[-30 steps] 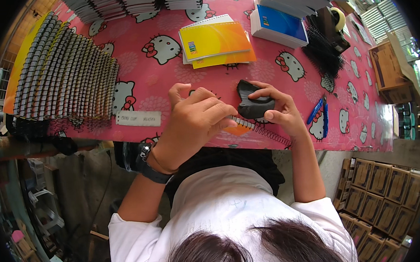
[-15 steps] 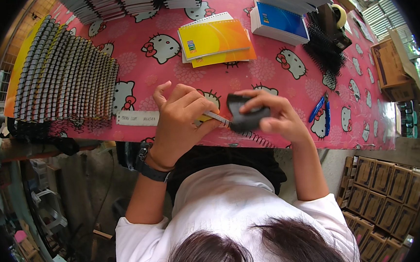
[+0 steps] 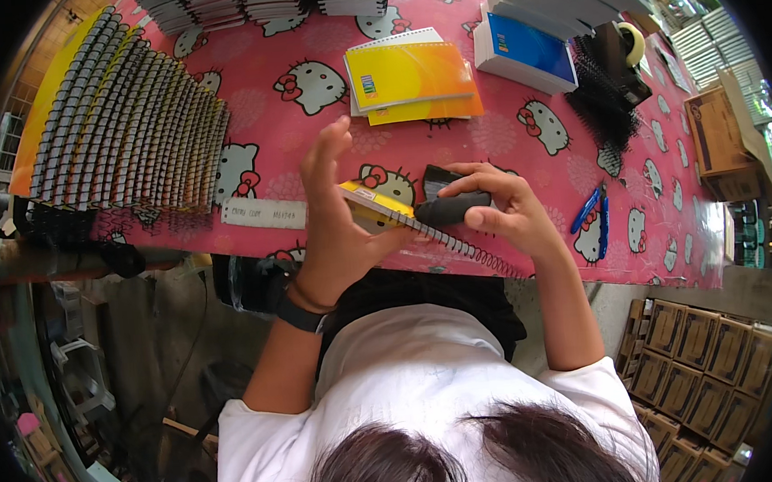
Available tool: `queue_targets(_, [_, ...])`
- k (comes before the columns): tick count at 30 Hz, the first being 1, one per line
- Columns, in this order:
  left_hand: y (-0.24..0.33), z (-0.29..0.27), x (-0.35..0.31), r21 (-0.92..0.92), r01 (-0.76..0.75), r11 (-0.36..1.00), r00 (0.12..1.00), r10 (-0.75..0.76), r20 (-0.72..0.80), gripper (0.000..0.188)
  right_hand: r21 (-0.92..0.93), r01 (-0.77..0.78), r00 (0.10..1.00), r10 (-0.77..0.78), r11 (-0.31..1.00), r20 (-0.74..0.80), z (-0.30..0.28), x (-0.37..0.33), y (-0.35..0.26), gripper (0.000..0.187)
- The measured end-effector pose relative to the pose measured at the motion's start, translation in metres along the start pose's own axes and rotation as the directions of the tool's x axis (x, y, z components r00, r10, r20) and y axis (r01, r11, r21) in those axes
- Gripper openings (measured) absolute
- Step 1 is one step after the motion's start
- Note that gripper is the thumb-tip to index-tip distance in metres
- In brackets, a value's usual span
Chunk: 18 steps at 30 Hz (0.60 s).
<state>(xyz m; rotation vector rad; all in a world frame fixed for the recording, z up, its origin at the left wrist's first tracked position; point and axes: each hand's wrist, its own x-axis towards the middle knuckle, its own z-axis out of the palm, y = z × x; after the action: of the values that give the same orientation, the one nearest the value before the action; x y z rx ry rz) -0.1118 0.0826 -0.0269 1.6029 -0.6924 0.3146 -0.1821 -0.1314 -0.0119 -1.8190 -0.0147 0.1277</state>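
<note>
A small yellow notebook (image 3: pixel 372 201) stands tilted near the table's front edge, its spine toward me. My left hand (image 3: pixel 332 216) holds it, thumb along the spine and the other fingers raised behind. A thin spiral binding coil (image 3: pixel 454 243) runs through the spine holes, and its loose end stretches right past the notebook. Curled in my right hand (image 3: pixel 513 207) is a dark grey rubber-like piece (image 3: pixel 452 208), which lies against the spine by the coil. Its exact kind is unclear. The notebook's far cover is partly hidden by my left hand.
Coil-bound notebooks (image 3: pixel 127 125) stand in a row at left. Yellow notebooks (image 3: pixel 414 69) lie mid-table, with a blue-covered stack (image 3: pixel 525 52) to their right. Black coils (image 3: pixel 604 100), a tape dispenser (image 3: pixel 628 54) and blue-handled pliers (image 3: pixel 590 209) are at right. A white labelled strip (image 3: pixel 263 213) lies by my left hand.
The dark piece has come down against the spine with my right hand. My left fingers have lifted and straightened, and more of the coil and the yellow cover shows.
</note>
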Motion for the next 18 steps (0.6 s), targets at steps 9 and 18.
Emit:
queue_targets(9, [-0.035, -0.002, -0.03, -0.276, 0.328, 0.903, 0.927, -0.252, 0.276, 0.049, 0.098, 0.077, 0.997, -0.074, 0.992, -0.03, -0.001, 0.003, -0.006, 0.063])
queue_targets(18, [-0.04, 0.003, -0.017, -0.254, 0.296, 0.921, 0.926, -0.212, 0.311, 0.045, 0.328, 0.15, 0.984, -0.175, 0.933, 0.047, -0.003, 0.009, -0.002, 0.065])
